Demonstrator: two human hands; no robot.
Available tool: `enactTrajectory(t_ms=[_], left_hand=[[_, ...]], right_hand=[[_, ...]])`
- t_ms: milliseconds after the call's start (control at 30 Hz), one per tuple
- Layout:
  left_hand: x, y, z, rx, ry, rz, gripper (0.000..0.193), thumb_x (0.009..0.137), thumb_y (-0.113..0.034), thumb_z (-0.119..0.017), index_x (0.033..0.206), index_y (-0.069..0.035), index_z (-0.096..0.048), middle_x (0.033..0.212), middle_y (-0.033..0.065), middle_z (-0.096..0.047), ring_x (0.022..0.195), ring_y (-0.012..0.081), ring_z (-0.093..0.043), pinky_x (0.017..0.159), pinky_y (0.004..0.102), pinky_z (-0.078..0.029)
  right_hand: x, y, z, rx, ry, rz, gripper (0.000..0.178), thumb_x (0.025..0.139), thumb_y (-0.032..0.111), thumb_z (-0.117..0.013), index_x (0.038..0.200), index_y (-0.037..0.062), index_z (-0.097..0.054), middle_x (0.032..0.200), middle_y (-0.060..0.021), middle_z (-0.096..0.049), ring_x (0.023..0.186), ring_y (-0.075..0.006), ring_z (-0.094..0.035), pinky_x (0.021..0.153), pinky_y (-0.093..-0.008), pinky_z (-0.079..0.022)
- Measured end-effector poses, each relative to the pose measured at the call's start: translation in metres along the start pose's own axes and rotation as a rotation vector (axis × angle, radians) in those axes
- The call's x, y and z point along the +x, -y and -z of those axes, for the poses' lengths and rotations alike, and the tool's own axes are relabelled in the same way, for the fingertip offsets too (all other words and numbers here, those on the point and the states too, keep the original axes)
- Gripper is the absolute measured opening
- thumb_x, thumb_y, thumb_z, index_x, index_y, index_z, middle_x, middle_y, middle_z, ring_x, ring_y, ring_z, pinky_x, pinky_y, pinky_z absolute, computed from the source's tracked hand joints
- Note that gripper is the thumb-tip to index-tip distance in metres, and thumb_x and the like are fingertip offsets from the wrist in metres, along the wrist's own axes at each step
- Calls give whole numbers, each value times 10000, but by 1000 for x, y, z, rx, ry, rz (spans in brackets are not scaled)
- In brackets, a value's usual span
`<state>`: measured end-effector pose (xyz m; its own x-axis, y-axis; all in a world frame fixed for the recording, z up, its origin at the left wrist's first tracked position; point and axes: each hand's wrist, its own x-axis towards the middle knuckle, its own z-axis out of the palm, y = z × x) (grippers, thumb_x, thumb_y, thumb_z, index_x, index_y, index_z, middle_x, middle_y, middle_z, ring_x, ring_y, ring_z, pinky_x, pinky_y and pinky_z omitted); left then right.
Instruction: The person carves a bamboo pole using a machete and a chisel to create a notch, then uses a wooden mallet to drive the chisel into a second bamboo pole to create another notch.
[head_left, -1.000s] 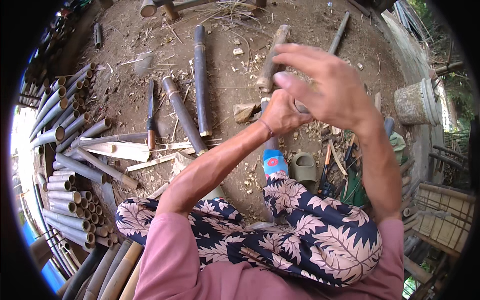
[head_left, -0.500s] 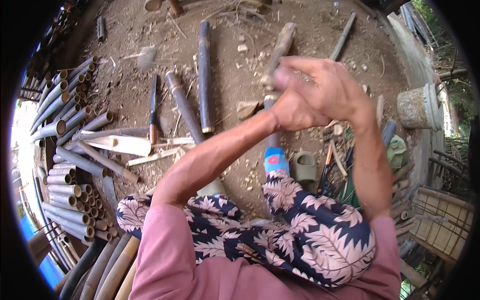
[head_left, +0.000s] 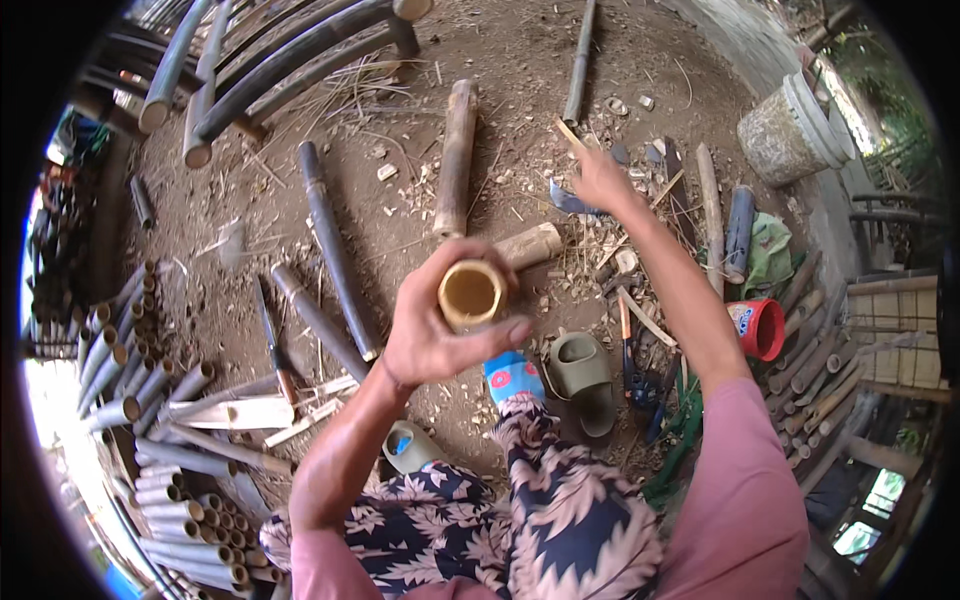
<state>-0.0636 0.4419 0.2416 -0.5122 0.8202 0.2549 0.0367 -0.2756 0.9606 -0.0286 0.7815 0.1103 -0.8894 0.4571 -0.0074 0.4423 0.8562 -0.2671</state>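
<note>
My left hand [head_left: 425, 325] is wrapped round a short bamboo tube [head_left: 472, 294], its round, hollow end turned up towards me. My right hand [head_left: 603, 181] reaches out to the far right, low over the chip-strewn ground. A thin, pale wooden strip [head_left: 567, 132] sticks out past its fingers, which look closed on it, though the grip is partly hidden. Close to that hand lies a dark, curved blade-like piece [head_left: 575, 198]. Beyond the left hand are a thick brown bamboo length [head_left: 458, 160] and a shorter pale-ended piece [head_left: 530, 246].
Dark bamboo poles [head_left: 335, 250] and a long knife [head_left: 272, 335] lie on the left, near stacked bamboo tubes [head_left: 190, 520]. A bamboo bench [head_left: 300, 65] stands far left. Right are a dirty white bucket [head_left: 785, 135], a red container [head_left: 760, 330] and green slippers [head_left: 580, 375].
My hands, together and blurred before, are now apart: the left nearer with the bamboo tube, the right stretched out far right. The view has shifted, bringing in the bench and red container.
</note>
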Motion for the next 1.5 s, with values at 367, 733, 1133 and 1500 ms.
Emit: enactTrajectory(t_ms=[367, 733, 1133, 1500], left_hand=[[7, -11, 24, 63, 155, 76, 509, 665, -274, -886, 1009, -12, -618, 900, 78, -645, 820, 165, -628, 741, 291, -492], [5, -13, 13, 80, 59, 182, 673, 664, -447, -858, 1019, 35, -550, 936, 119, -583, 903, 208, -601, 834, 356, -482], [2, -28, 10, 129, 27, 271, 698, 690, -474, -845, 1056, 40, -545, 984, 119, -603, 964, 203, -594, 881, 345, -471], [-3, -15, 14, 48, 22, 162, 696, 672, -359, -876, 1107, 63, -534, 1010, 158, -610, 969, 239, -601, 888, 377, -482]], right_hand=[[-50, -55, -76, -62, 235, 181, 366, 765, 134, -621, 1093, 25, -500, 1005, -177, -571, 912, -315, -609, 786, -449, -542], [-165, 53, -108, 24, 213, 798, 557, 714, 341, -786, 1215, 207, -582, 809, -63, -606, 751, -252, -665, 647, -371, -544], [-178, 71, -84, 20, 381, 524, 547, 802, 288, -712, 1308, 165, -546, 831, -135, -680, 738, -326, -695, 634, -432, -567], [-164, 31, -72, 949, 314, -155, 352, 969, 281, -524, 1216, 30, -528, 728, -126, -613, 581, -240, -639, 524, -373, -544]])
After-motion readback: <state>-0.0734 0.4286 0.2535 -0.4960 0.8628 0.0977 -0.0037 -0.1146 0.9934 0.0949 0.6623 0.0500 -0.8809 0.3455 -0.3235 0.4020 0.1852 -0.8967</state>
